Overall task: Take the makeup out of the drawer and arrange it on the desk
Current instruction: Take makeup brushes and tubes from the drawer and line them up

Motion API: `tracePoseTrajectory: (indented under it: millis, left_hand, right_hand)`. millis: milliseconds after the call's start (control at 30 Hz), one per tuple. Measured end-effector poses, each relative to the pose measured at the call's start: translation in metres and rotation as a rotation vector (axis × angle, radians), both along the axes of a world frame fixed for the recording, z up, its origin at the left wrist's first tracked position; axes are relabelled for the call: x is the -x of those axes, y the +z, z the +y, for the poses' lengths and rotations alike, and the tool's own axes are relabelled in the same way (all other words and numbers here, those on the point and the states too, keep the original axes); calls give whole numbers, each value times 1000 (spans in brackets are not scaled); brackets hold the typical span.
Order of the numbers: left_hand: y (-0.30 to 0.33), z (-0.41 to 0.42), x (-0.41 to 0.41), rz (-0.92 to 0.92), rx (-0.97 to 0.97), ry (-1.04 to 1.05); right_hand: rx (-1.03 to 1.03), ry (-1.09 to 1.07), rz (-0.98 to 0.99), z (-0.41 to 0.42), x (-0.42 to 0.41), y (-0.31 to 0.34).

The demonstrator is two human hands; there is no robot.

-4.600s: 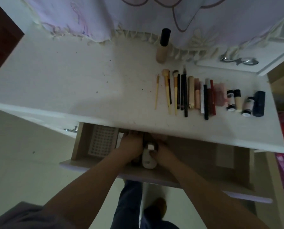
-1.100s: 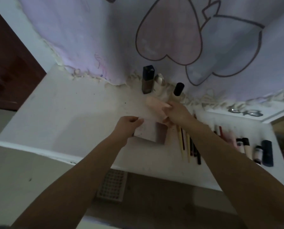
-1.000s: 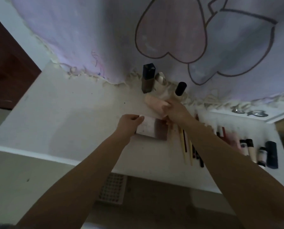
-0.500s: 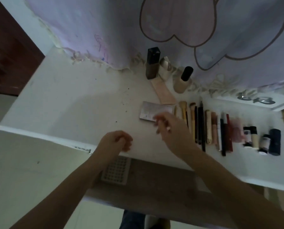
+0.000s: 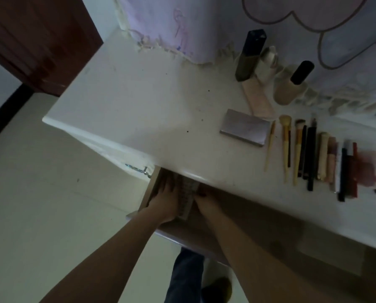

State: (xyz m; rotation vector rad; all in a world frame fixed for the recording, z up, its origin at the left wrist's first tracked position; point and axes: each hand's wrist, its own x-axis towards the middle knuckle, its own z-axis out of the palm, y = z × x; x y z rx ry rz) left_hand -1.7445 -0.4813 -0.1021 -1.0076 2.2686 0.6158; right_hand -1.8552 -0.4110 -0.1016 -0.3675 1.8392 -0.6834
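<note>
From the head camera, the white desk (image 5: 139, 110) has a wide bare stretch on its left half, running out to the rounded front edge and the left corner above pale floor. The open drawer (image 5: 259, 219) juts out below that front edge. Both hands are down in its left end: the left hand (image 5: 164, 202) lies along the left side of a white gridded tray (image 5: 186, 200), fingers fairly straight and reaching under the desk edge; the right hand (image 5: 205, 203) flanks the tray's right side, but I cannot tell how its fingers sit, as they blur into shadow. The rest of the drawer floor looks dim brown.

The makeup is on the desk's right half: a silvery palette (image 5: 245, 130), a row of brushes (image 5: 296, 147) and pencils lying parallel, and upright bottles (image 5: 249, 57) against the lilac cloth (image 5: 204, 25).
</note>
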Motion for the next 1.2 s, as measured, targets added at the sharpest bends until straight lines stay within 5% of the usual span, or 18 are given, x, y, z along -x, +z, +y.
tracePoseTrajectory:
  millis: [167,433,600,767,967,1200]
  left_hand:
    - [8,3,-9,119,-71,131]
    - [86,15,-20,248,-39,273]
    - [163,15,-38,554,-134,550]
    - [193,-51,12,831,-101,669]
    - [158,-147,108,738,-50,583]
    - [120,-187,148,594,55,355]
  right_hand:
    - [7,-6,25,0,-3,15]
    - [42,-279,-380,42,5,94]
    - [131,-232,-456,49,17,144]
    - [370,-218,-249,-17,54,175]
    - [276,-201,264,-122,101,164]
    - [95,-145,393,-171,122,134]
